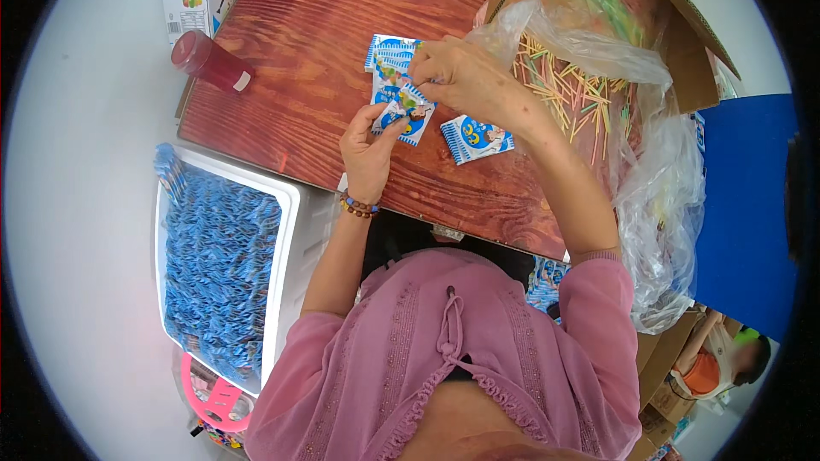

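Note:
My left hand (369,147) pinches a small blue and white packet (405,108) by its lower edge over the red-brown wooden table (290,60). My right hand (457,77) grips the top of the same packet, fingers closed on it. More packets (389,53) of the same kind lie just behind it, overlapping. Another blue and white packet (476,138) lies flat on the table under my right wrist. A beaded bracelet (357,206) circles my left wrist.
A cardboard box (675,43) at the right holds thin coloured sticks (572,94) in a clear plastic bag (662,205). A white tub (290,239) at my left is full of blue packets. A red bottle (209,61) lies at the table's left edge.

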Action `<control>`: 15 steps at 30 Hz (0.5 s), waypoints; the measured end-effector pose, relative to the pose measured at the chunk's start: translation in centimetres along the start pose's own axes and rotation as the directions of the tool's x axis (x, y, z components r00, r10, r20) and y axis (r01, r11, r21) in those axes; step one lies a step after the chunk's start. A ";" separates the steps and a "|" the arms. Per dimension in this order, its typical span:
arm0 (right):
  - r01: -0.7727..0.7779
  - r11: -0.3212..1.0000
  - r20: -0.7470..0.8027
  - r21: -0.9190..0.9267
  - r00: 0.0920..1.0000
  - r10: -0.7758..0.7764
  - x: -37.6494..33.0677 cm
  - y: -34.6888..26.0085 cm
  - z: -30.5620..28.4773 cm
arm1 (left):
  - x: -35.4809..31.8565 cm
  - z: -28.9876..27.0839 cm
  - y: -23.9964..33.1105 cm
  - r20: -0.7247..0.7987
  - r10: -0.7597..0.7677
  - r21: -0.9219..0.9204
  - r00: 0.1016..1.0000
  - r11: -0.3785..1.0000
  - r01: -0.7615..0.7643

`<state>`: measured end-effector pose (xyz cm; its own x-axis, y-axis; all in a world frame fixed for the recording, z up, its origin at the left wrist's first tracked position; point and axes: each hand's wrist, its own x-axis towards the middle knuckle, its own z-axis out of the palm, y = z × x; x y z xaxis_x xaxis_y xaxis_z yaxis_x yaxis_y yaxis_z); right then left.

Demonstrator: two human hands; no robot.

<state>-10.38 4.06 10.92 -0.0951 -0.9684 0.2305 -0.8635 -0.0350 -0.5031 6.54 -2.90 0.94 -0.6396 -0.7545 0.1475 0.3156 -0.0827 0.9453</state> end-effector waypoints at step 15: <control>0.042 0.997 -0.184 0.064 0.982 -0.030 -0.3 0.2 2.8 | 0.0 -1.0 -0.9 0.024 -0.046 -0.022 0.999 0.999 0.046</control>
<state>-9.12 3.63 8.44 -0.1588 -0.9048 0.3951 -0.8332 -0.0918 -0.5452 6.99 -3.49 -0.25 -0.6698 -0.7342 0.1112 0.3009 -0.1314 0.9446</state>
